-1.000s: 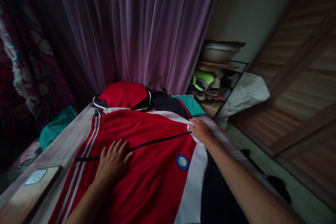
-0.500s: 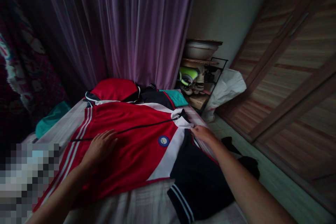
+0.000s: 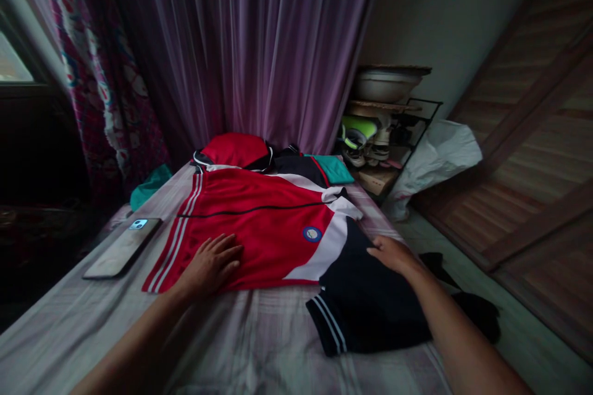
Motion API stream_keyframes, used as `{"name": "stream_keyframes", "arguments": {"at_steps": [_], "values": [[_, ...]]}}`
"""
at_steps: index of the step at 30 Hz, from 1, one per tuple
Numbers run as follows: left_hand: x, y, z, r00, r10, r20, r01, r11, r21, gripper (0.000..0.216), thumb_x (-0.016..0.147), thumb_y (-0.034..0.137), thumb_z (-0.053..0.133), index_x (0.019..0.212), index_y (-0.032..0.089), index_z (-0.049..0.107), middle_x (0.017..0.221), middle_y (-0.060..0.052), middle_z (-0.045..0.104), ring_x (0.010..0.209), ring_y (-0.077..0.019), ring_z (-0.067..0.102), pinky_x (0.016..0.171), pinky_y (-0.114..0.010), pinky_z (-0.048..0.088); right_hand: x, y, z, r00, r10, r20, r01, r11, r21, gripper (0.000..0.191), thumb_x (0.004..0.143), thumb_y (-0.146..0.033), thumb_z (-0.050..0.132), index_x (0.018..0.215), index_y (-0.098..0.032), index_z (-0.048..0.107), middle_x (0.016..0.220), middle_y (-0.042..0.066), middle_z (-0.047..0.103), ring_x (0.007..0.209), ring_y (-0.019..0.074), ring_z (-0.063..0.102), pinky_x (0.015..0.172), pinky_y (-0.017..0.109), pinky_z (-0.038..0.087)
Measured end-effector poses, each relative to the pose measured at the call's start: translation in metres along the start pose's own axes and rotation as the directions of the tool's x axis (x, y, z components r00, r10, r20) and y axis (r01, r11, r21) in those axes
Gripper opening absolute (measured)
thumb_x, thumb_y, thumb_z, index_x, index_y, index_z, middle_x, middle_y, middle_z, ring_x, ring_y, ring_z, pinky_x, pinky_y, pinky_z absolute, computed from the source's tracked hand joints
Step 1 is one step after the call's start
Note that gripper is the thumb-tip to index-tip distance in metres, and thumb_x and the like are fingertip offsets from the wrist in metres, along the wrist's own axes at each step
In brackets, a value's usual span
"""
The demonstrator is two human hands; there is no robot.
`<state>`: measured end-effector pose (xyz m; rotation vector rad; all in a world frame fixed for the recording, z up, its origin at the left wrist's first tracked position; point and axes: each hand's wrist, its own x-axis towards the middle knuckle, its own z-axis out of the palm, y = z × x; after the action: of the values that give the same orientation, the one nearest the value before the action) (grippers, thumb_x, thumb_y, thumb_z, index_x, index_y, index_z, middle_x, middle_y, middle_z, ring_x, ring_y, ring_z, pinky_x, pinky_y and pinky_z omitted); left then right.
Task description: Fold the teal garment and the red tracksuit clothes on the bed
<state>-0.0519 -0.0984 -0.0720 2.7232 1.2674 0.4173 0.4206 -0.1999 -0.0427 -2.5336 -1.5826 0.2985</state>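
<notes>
A red, white and black zip jacket [image 3: 269, 247] lies front up on the bed, its collar pointing right and its striped hem at the left. My left hand [image 3: 210, 262] rests palm down on the red front near the lower edge, fingers spread. At the shoulder of the near black sleeve [image 3: 370, 296], my right hand [image 3: 391, 253] is closed on the fabric, thumb and fingers pinched together. The near sleeve is bent back toward me, its striped cuff [image 3: 328, 324] beside the jacket's side. A round blue badge [image 3: 312, 234] shows on the chest.
A phone [image 3: 123, 250] lies on the checked bedsheet [image 3: 259, 345] at the left. Behind the jacket are a red bundle [image 3: 236, 149] and a teal cloth [image 3: 333, 168]. Beyond the bed stand a shoe rack [image 3: 417, 136], a white bag [image 3: 435, 160] and a wooden wardrobe [image 3: 546, 197].
My right hand has shifted from beside the collar along the shoulder to the sleeve. My left hand has slid toward the jacket's near edge. The view has turned left.
</notes>
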Motion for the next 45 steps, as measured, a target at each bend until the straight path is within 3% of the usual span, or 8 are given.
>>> {"name": "stream_keyframes", "arguments": {"at_steps": [5,8,12,16,22,27,37,45], "values": [[-0.003,-0.005,0.003,1.0,0.009,0.019,-0.008,0.998,-0.054,0.047,0.093,0.059,0.044,0.122,0.033,0.071,0.152,-0.007,0.048,0.141,-0.0327,0.04,0.115,-0.056,0.033,-0.017,-0.017,-0.014,0.993,-0.023,-0.12,0.003,0.986,-0.164,0.022,0.084,-0.03,0.061,0.103,-0.022,0.069,0.108,0.011,0.072,0.097,0.0265,0.067,0.074,0.033,0.046],[-0.007,-0.009,-0.007,0.998,0.039,-0.039,-0.043,0.993,-0.11,0.045,0.094,0.055,0.043,0.111,0.029,0.076,0.14,-0.009,0.06,0.131,-0.0297,0.052,0.112,-0.05,0.039,-0.031,-0.049,-0.023,0.956,-0.234,-0.179,0.216,0.97,-0.112,0.022,0.088,-0.028,0.055,0.104,-0.025,0.07,0.115,0.009,0.071,0.1,0.0239,0.066,0.079,0.032,0.047],[-0.024,-0.011,-0.026,0.997,0.068,-0.026,-0.071,0.986,-0.152,0.045,0.096,0.052,0.043,0.098,0.022,0.077,0.102,-0.009,0.074,0.099,-0.0215,0.067,0.092,-0.035,0.053,-0.054,-0.094,-0.015,0.815,-0.57,0.106,0.545,0.815,0.195,0.021,0.085,-0.032,0.059,0.098,-0.025,0.074,0.101,0.004,0.075,0.088,0.0194,0.067,0.081,0.029,0.049],[-0.051,-0.015,-0.038,0.991,0.112,0.078,-0.106,0.992,-0.07,0.039,0.086,0.051,0.062,0.111,0.023,0.073,0.109,-0.009,0.073,0.101,-0.0235,0.067,0.09,-0.035,0.054,-0.072,-0.119,0.009,0.682,-0.692,0.234,0.646,0.721,0.25,0.039,0.074,-0.036,0.073,0.111,-0.023,0.072,0.116,0.007,0.07,0.107,0.0239,0.063,0.094,0.033,0.047],[-0.072,-0.016,-0.048,0.984,0.115,0.134,-0.125,0.99,0.07,0.032,0.091,0.018,0.051,0.116,0.022,0.069,0.112,-0.009,0.071,0.101,-0.0225,0.068,0.09,-0.035,0.055,-0.079,-0.13,0.019,0.72,-0.666,0.194,0.677,0.736,0.01,0.034,0.076,-0.006,0.048,0.092,-0.02,0.074,0.102,0.007,0.073,0.099,0.0205,0.065,0.087,0.03,0.044],[-0.07,-0.019,-0.048,0.983,0.087,0.163,-0.11,0.984,0.14,0.041,0.083,0.0,0.04,0.104,0.019,0.069,0.098,-0.009,0.072,0.093,-0.0202,0.068,0.087,-0.033,0.054,-0.075,-0.137,0.01,0.712,-0.633,0.304,0.668,0.744,-0.015,0.033,0.073,-0.008,0.05,0.088,-0.024,0.075,0.096,0.006,0.076,0.095,0.0247,0.068,0.077,0.031,0.043],[-0.081,-0.026,-0.055,0.99,0.037,0.138,-0.05,0.994,0.099,0.039,0.081,0.006,0.042,0.108,0.021,0.066,0.117,-0.009,0.068,0.11,-0.0223,0.063,0.099,-0.038,0.048,-0.075,-0.11,0.009,0.744,-0.621,0.245,0.623,0.778,0.08,0.033,0.069,-0.014,0.056,0.097,-0.025,0.071,0.107,0.006,0.072,0.101,0.025,0.065,0.087,0.033,0.047],[-0.064,-0.058,-0.05,0.968,-0.25,0.031,0.251,0.968,-0.018,0.036,0.091,0.036,0.04,0.118,0.023,0.059,0.115,-0.007,0.074,0.102,-0.0244,0.071,0.088,-0.034,0.054,-0.04,-0.043,-0.028,0.908,-0.411,0.084,0.384,0.895,0.228,0.03,0.081,-0.043,0.054,0.087,-0.022,0.074,0.092,0.007,0.077,0.086,0.0239,0.068,0.078,0.033,0.05]]}}
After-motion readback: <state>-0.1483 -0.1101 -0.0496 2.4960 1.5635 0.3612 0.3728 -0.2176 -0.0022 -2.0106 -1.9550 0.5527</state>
